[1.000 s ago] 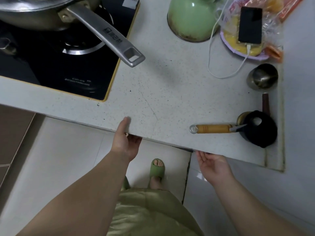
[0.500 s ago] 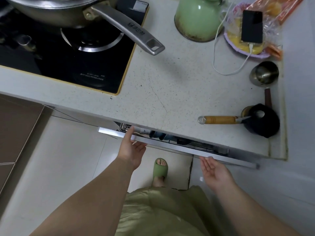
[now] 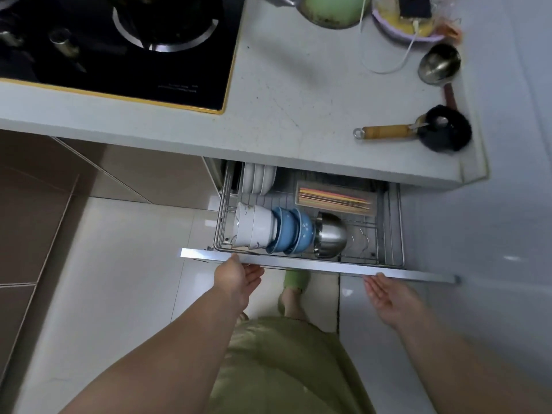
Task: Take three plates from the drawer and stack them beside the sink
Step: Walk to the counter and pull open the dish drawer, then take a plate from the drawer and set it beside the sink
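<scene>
The drawer [image 3: 316, 265] under the countertop stands pulled out, showing a wire rack. White plates [image 3: 258, 177] stand on edge at the rack's back left, partly hidden under the counter's edge. My left hand [image 3: 237, 277] is under the drawer's front bar, thumb on its top edge, fingers curled beneath. My right hand [image 3: 388, 294] is palm up below the bar's right part, its fingertips touching the bar. No sink is in view.
In the rack lie white bowls [image 3: 254, 227], blue bowls [image 3: 291, 231], a steel bowl [image 3: 330, 234] and a box of chopsticks [image 3: 336, 198]. On the countertop [image 3: 298, 94] are a black hob [image 3: 119, 46], a green kettle [image 3: 331, 10], a steel ladle [image 3: 439, 62] and a wooden-handled utensil [image 3: 388, 132].
The drawer went from shut to a crack to far out, both hands drawing its front bar toward me. Plates and bowls came into sight.
</scene>
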